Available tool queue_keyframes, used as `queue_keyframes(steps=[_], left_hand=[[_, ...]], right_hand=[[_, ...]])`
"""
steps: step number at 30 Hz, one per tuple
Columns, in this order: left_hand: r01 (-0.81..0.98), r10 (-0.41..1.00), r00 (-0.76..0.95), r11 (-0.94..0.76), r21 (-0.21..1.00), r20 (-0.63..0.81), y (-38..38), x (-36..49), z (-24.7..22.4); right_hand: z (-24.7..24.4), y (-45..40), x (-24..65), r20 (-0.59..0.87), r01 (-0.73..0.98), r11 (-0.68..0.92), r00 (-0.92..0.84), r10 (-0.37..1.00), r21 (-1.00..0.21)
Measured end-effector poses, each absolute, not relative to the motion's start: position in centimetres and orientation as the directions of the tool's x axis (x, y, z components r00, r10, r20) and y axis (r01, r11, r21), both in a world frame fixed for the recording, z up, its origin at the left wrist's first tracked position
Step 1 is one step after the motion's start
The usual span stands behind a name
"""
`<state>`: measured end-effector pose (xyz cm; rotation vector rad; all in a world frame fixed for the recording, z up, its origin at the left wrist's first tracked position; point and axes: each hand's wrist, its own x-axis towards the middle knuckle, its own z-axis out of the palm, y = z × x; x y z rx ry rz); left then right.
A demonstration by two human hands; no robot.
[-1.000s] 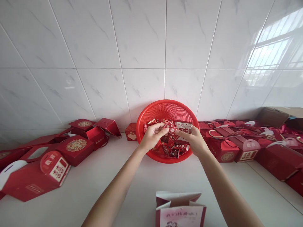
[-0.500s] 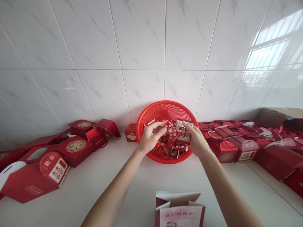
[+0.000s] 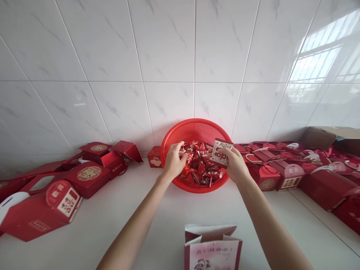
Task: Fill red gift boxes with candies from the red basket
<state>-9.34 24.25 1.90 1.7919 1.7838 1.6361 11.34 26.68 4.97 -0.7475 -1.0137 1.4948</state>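
Note:
My left hand (image 3: 174, 162) is at the left side of a red plastic colander (image 3: 194, 190), its fingers curled around a red wrapped packet with white dots (image 3: 190, 156), mostly hidden by the hand. At the colander's right side, my right hand (image 3: 235, 165) pinches a flat white-and-red candy packet (image 3: 221, 152) between thumb and fingers. Beneath both hands, many small candies in red wrappers (image 3: 201, 168) fill the colander. Nearer to me stands a paper gift bag (image 3: 213, 251) with a pink printed front and its top gaping.
Red gift boxes (image 3: 90, 178) crowd the left side of the white counter (image 3: 135, 221). More red boxes (image 3: 289, 176) line the right, with a brown cardboard box (image 3: 323, 140) behind them. A small red box (image 3: 154, 156) touches the colander's left. A tiled wall (image 3: 168, 56) closes off the back.
My left hand has drawn the dotted red packet leftward, away from the white one. My right hand keeps its packet, now raised slightly and seen more fully. The view has shifted a little.

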Motion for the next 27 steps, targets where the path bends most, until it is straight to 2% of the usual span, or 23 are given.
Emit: queue_keyframes(steps=[3, 6, 11, 13, 15, 18, 20, 22, 24, 25, 27], left_hand=[[0.71, 0.842, -0.075, -0.331, 0.622, 0.534, 24.2, -9.2, 1.7], [0.742, 0.888, 0.147, -0.39, 0.546, 0.435, 23.7, -8.5, 1.7], [0.818, 0.925, 0.286, -0.372, 0.439, 0.25, 23.3, -7.6, 1.4], [0.851, 0.939, 0.286, -0.34, 0.399, 0.19, 23.3, -7.4, 1.2], [0.873, 0.947, 0.278, -0.32, 0.369, 0.164, 23.4, -7.2, 1.0], [0.883, 0.949, 0.273, -0.311, 0.351, 0.155, 23.5, -7.1, 0.7], [0.883, 0.951, 0.27, -0.307, 0.356, 0.151, 23.6, -7.0, 0.4], [0.881, 0.953, 0.264, -0.301, 0.366, 0.15, 23.7, -7.0, 0.2], [0.877, 0.955, 0.258, -0.295, 0.38, 0.147, 23.8, -7.1, 0.1], [0.874, 0.957, 0.254, -0.29, 0.39, 0.142, 23.8, -7.2, 0.1], [0.87, 0.962, 0.239, -0.272, 0.411, 0.13, 23.7, -7.4, 0.3]], right_hand=[[4.6, 27.1, 11.4, 0.124, -0.436, 0.047, -0.149, 0.981, -0.899], [3.9, 27.6, 11.6, 0.183, -0.41, 0.116, -0.128, 0.975, -0.905], [2.4, 29.5, 12.3, 0.302, -0.281, 0.274, -0.063, 0.951, -0.92], [1.9, 31.0, 12.3, 0.381, -0.144, 0.373, -0.03, 0.924, -0.916], [1.8, 32.6, 12.0, 0.473, 0.099, 0.47, 0.003, 0.881, -0.877], [1.8, 34.2, 11.3, 0.647, 0.466, 0.564, 0.024, 0.763, -0.682], [1.9, 34.2, 10.9, 0.733, 0.559, 0.646, -0.096, 0.674, -0.52], [1.7, 33.4, 10.5, 0.704, 0.532, 0.758, -0.367, 0.608, -0.377], [1.2, 32.4, 10.2, 0.536, 0.493, 0.826, -0.636, 0.556, -0.272], [0.9, 31.9, 10.0, 0.441, 0.493, 0.838, -0.715, 0.543, -0.233], [0.0, 31.3, 9.7, 0.329, 0.521, 0.834, -0.767, 0.551, -0.183]])
